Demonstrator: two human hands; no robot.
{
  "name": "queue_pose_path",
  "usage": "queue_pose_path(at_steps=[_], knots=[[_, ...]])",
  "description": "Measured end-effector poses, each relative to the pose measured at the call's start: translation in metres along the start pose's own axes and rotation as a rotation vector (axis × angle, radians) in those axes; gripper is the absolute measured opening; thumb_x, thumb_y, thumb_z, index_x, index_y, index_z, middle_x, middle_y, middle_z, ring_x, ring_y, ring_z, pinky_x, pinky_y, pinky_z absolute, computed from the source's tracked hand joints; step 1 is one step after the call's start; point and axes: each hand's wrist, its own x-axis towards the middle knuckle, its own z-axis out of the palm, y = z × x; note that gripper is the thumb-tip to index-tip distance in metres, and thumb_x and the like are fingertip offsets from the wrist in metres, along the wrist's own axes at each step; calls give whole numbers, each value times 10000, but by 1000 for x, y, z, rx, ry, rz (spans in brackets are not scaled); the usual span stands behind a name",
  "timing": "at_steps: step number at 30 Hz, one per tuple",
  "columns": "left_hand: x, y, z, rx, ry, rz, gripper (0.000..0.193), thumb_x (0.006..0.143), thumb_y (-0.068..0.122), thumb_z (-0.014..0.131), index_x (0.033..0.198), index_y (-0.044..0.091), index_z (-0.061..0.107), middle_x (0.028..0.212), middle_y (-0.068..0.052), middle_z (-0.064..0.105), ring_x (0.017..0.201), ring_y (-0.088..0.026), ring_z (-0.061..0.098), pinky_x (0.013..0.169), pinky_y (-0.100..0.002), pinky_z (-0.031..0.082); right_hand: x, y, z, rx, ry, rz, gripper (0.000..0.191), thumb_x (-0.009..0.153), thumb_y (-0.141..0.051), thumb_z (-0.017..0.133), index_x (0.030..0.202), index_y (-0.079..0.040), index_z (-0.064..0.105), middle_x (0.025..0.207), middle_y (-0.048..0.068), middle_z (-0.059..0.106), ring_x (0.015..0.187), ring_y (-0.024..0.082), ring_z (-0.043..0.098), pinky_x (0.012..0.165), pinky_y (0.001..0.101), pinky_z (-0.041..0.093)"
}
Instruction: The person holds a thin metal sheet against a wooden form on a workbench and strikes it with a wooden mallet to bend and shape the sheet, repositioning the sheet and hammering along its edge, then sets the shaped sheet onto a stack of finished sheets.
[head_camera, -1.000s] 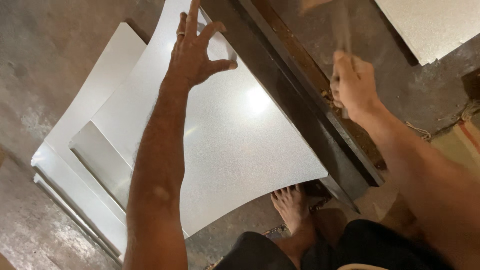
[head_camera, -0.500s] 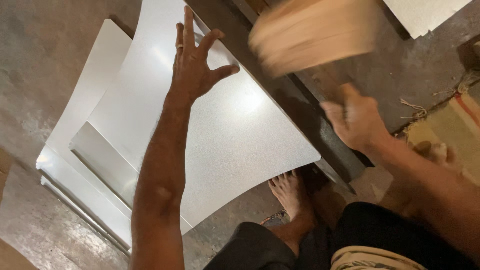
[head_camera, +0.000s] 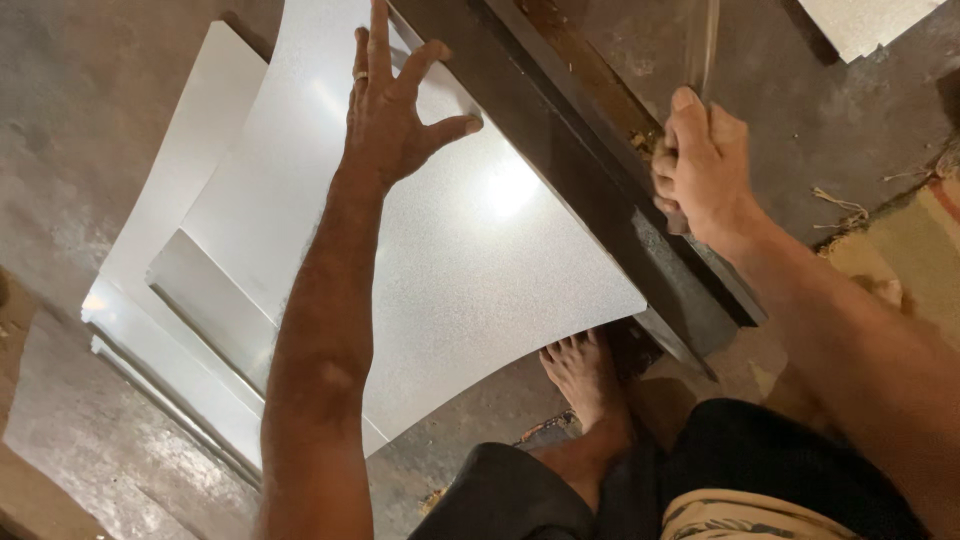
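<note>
Left hand: I spread it flat, fingers splayed, on the curved metal sheet against the dark beam. Right hand: fisted around a blurred handle.

There is one camera, worn on the person's head. It looks almost straight down, from close up, at both arms, a shiny metal sheet, a dark beam and the floor.
</note>
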Motion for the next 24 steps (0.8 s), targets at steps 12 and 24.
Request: queue_pose_path(at_steps=[12, 24], knots=[[-51, 69, 15, 45, -53, 7, 877, 730, 619, 993, 1461, 321, 610, 1699, -162, -30, 1523, -571, 136, 1101, -734, 394, -86, 8, -63, -96, -75, -789, 355, 1135, -413, 459, 1007, -90, 535, 612, -11, 460, 449, 71, 425, 400, 262, 374], [-58, 79, 15, 92, -65, -16, 877, 735, 632, 1001, 1451, 316, 604, 1690, -144, -59, 1522, -551, 167, 1110, -716, 398, -84, 13, -68, -428, -138, 181, 326, 1069, -408, 488, 939, -122, 575, 588, -27, 449, 427, 96, 394, 335, 286, 318]])
